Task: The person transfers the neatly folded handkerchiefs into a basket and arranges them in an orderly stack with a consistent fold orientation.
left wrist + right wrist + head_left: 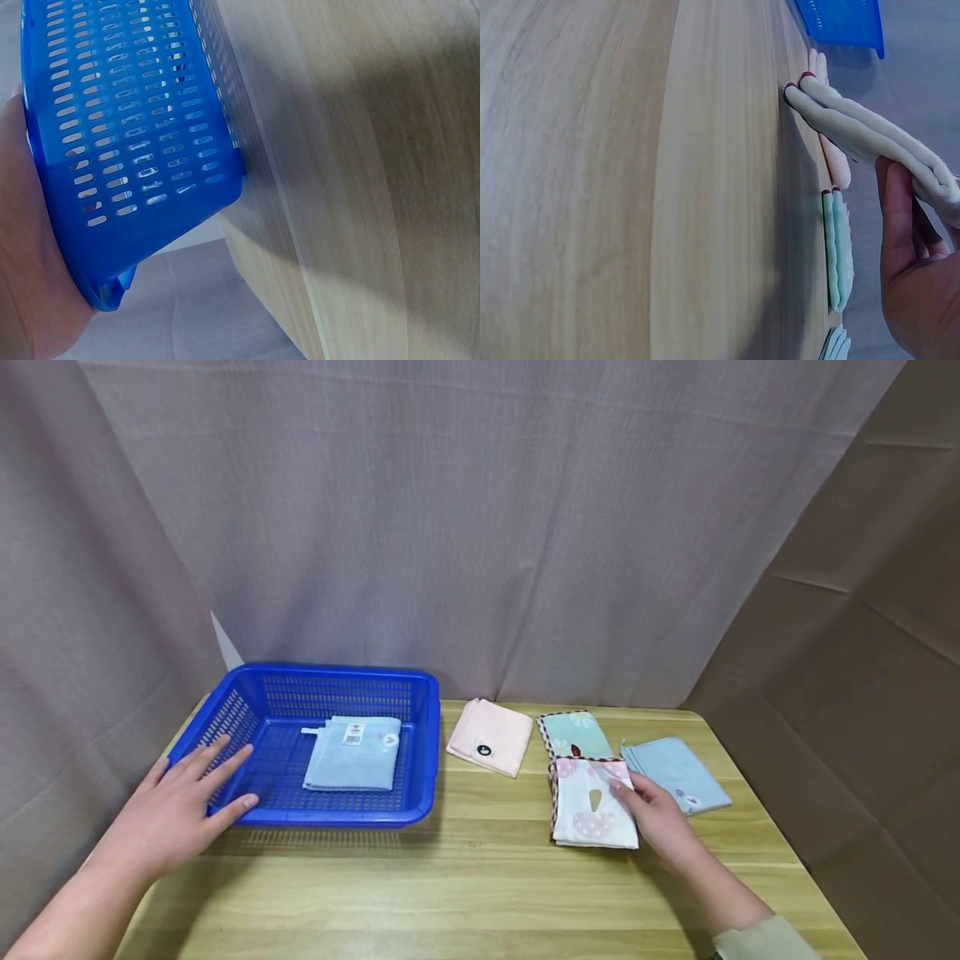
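Note:
My right hand (660, 817) pinches a folded white towel (596, 810) with a pink print and red checked edging, thumb on top and fingers beneath. In the right wrist view this towel (877, 135) is raised at a tilt, its shadow falling on the table. Over the near left corner of the blue basket (337, 817) lies my left hand (176, 810), fingers spread straight across the rim. A folded light blue towel (356, 768) with a white label lies inside the basket. The left wrist view shows the basket's slotted wall (135, 135) beside that hand.
On the wooden table (450, 893) a folded pink towel (498, 731) lies right of the basket. Farther right are a green flowered towel (573, 732), partly covered by the held one, and another light blue towel (675, 764). Grey curtains (487, 527) border the back and sides.

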Available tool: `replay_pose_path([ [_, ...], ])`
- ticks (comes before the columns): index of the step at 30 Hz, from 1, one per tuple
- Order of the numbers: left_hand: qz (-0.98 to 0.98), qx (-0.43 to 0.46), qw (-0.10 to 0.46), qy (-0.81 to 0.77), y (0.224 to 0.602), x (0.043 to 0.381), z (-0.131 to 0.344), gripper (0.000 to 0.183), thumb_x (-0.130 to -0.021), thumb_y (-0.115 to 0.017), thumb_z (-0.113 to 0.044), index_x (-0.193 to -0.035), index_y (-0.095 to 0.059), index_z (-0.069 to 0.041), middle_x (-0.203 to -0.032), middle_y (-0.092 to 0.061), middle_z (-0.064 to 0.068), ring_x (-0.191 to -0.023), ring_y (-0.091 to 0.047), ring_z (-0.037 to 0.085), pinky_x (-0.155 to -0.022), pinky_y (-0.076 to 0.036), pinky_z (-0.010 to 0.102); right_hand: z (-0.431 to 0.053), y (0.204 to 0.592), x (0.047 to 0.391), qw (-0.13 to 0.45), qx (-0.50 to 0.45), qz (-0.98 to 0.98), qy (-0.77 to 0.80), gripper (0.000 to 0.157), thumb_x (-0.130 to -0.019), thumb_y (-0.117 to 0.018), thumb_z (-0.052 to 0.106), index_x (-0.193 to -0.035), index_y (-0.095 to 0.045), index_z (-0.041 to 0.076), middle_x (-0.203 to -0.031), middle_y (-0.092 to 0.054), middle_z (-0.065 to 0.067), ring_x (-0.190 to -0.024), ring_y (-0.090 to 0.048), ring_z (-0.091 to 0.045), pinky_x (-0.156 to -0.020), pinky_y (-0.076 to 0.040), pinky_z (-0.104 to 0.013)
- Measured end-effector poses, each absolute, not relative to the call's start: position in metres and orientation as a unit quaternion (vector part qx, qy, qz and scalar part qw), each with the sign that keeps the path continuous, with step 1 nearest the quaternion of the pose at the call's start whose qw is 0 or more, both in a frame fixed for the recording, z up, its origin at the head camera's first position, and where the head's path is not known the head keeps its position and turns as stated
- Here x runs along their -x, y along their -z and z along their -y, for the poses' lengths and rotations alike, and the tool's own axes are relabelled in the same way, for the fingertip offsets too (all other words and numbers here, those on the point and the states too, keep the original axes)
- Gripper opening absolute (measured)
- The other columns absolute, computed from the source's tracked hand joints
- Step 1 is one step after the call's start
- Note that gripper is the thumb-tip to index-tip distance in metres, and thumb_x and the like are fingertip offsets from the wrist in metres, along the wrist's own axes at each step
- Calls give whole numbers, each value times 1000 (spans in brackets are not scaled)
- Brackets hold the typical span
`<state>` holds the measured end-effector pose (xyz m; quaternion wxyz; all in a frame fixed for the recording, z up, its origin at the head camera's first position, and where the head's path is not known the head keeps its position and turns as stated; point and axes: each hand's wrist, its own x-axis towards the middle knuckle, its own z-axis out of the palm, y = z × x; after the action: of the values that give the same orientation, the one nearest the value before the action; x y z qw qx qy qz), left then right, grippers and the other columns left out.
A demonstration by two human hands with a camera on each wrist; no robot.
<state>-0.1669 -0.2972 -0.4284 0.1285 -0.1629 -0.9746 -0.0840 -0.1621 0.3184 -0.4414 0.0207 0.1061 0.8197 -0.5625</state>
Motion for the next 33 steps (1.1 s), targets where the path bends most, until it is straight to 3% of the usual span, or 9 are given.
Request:
replay_pose_path([
  [6, 975, 163, 126, 82, 429, 168, 298, 73, -96, -54, -58, -155, -36, -20, -155, -34, 22, -136, -35, 51, -117, 11, 57, -313, 439, 162, 12, -94, -811, 577, 60, -103, -54, 36, -148, -41, -1, -117, -62, -11, -81, -65, -6, -71, -56, -26],
  [15, 976, 160, 121, 82, 429, 168, 298, 73, -95, -54, -59, -155, -36, -21, -155, -34, 23, -135, -34, 52, -117, 6, 63, -305, 438, 163, 14, -92, -776, 624, 56, -104, -53, 34, -148, -41, 2, -98, -68, 2, -75, -68, -9, -67, -58, -27],
  [21, 977, 158, 121, 82, 427, 168, 297, 73, -95, -54, -59, -154, -38, -20, -155, -35, 22, -135, -34, 53, -114, -3, 68, -300, 436, 165, 18, -83, -760, 645, 55, -104, -53, 32, -148, -41, 1, -99, -69, -1, -77, -69, -11, -69, -59, -30],
  [33, 976, 159, 121, 82, 427, 167, 296, 73, -96, -54, -58, -155, -37, -20, -155, -34, 22, -135, -34, 53, -116, 0, 66, -288, 434, 169, 18, -84, -736, 672, 57, -103, -54, 33, -149, -40, 2, -99, -70, 0, -77, -71, -13, -71, -60, -32],
])
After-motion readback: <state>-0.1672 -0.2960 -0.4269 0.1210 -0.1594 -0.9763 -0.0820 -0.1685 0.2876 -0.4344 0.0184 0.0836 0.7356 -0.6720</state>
